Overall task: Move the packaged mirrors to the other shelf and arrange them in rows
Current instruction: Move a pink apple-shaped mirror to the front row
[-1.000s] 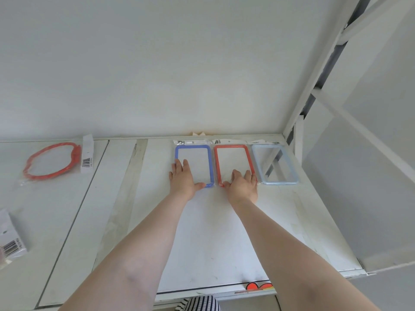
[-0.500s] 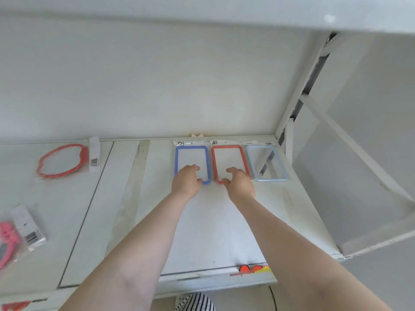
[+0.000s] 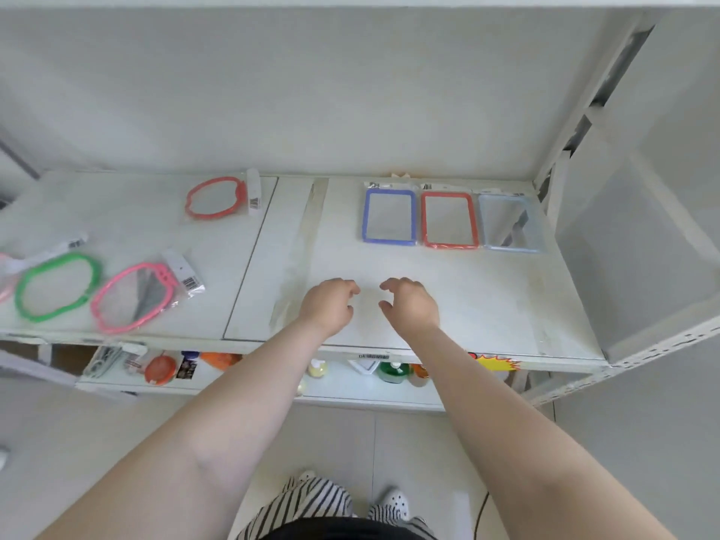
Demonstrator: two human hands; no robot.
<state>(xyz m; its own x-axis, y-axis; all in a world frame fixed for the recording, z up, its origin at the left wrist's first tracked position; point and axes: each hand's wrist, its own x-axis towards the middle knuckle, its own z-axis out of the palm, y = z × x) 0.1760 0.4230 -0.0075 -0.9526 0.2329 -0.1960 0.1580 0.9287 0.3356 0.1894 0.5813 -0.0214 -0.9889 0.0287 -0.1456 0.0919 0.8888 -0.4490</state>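
Note:
Three packaged rectangular mirrors lie side by side at the back of the right shelf [image 3: 448, 298]: a blue-framed mirror [image 3: 389, 215], a red-framed mirror [image 3: 449, 220] and a pale blue-framed mirror [image 3: 510, 224]. On the left shelf [image 3: 128, 212] lie a packaged red oval mirror [image 3: 215, 198], a green oval mirror [image 3: 57, 285] and a pink oval mirror [image 3: 133, 296]. My left hand [image 3: 329, 305] and my right hand [image 3: 409, 305] hover over the right shelf's front half, fingers loosely curled, holding nothing, well in front of the rectangular mirrors.
A white wall backs the shelves and a metal upright [image 3: 553, 181] bounds the right side. A lower shelf [image 3: 350, 391] carries bottles and small goods. Another pink package [image 3: 4, 274] shows at the far left edge. My striped trousers and white shoes stand on the floor below.
Both hands left the blue and red mirrors and pulled back toward the shelf's front. The view dropped and widened, bringing the green and pink oval mirrors and the lower shelf into sight.

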